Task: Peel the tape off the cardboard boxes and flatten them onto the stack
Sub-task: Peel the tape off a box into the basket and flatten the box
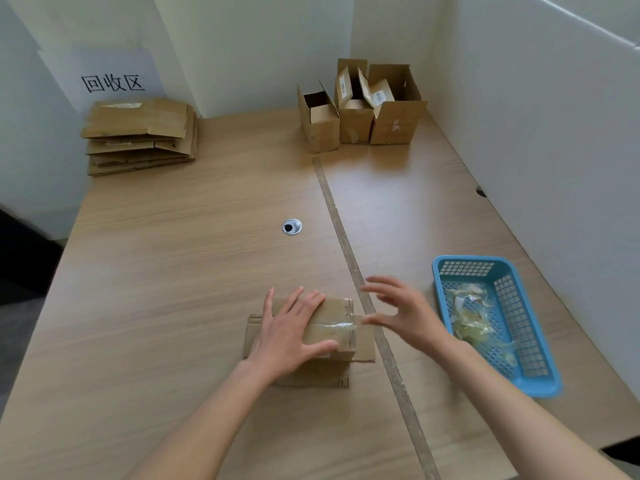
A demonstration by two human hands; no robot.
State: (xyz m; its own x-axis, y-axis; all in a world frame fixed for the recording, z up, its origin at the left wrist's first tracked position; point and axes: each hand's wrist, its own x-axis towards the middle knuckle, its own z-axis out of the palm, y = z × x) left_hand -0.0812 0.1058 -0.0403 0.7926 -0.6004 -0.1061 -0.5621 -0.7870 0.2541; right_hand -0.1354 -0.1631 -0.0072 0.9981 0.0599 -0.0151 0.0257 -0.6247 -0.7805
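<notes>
A small cardboard box (337,311) stands near the table's front edge, flaps spread below it. A strip of clear tape (334,328) runs along its top seam. My left hand (291,330) lies flat on the box top, fingers straight, pressing it down. My right hand (403,315) hovers just right of the box, fingers spread and slightly bent, its thumb tip close to the tape's right end, holding nothing. A stack of flattened boxes (138,135) lies at the far left corner. Three open boxes (360,105) stand at the far right.
A blue plastic basket (519,282) with crumpled peeled tape (474,318) sits right of my right hand. A metal cable grommet (291,226) is set in the table's middle. A worn seam (346,251) runs down the table. White walls close the back and right.
</notes>
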